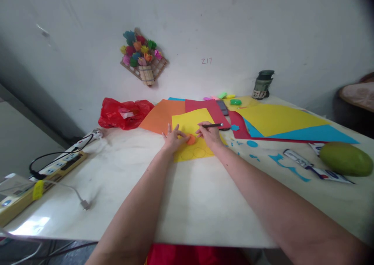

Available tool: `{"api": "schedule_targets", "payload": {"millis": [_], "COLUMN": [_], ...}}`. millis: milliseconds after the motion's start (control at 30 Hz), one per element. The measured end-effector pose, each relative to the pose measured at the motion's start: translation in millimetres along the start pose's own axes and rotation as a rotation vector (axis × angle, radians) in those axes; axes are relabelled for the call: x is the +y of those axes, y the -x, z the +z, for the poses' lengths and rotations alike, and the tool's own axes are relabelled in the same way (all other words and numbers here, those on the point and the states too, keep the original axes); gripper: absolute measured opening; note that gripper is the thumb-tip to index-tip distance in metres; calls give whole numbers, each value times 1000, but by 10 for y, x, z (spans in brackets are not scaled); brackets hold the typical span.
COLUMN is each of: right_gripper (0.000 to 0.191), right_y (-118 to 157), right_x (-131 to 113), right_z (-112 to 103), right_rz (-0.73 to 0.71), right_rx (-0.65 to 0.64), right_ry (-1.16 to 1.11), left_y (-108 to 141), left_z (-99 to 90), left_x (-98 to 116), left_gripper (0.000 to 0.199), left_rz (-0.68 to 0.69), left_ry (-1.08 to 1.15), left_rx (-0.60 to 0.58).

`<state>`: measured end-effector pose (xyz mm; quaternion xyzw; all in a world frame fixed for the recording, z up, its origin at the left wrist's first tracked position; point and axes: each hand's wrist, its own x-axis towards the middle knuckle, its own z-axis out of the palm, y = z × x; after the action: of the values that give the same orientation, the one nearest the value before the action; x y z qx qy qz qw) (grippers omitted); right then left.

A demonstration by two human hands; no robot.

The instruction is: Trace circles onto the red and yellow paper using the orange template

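A yellow paper sheet (189, 119) lies on the table in front of me, with several circle outlines drawn along its near part. My left hand (174, 140) is spread over its left side, fingertips pressing a small orange paper circle (191, 139) flat against it. In my right hand (210, 136) is a dark pen (215, 125), which slants across the fingers. That hand rests on the sheet just right of the orange circle; the pen's writing tip is hidden. Orange paper (159, 115) and red paper (198, 105) lie partly under the yellow sheet.
Blue paper scraps (288, 165), glue tubes (298, 158) and a green fruit (346, 159) lie to the right. Behind them are large yellow (280, 119) and blue sheets (318, 134). A bottle (263, 85) stands by the wall. Leftward are a red plastic bag (125, 113) and a power strip (55, 167).
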<state>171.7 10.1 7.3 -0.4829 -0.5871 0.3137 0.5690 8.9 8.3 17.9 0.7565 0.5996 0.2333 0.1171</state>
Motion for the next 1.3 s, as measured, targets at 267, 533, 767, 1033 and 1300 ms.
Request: {"api": "schedule_targets", "payload": {"millis": [267,533,767,1033,1300], "right_gripper": [25,19,18,17,18], "right_y": [-46,-56,-160,-172,-144], "right_x": [-124,-187,-22,57,46], "right_z": [-80,-173,-328,-357,-412], "right_rz": [-52,-85,-61,-72,-145], "right_rx": [-149,-196,-253,-312,-350], "right_ry": [-6,26,126,344,395], "left_y": [13,49,56,69,59], "left_z": [-79,17,118,88,61], "left_x": [94,137,114,87,83], "left_gripper": [29,36,66,61,57], "left_rz": [11,111,189,233,231], "left_ry": [116,143,-192,-211,-160], "left_rx": [43,-13,-119,-169,-211]}}
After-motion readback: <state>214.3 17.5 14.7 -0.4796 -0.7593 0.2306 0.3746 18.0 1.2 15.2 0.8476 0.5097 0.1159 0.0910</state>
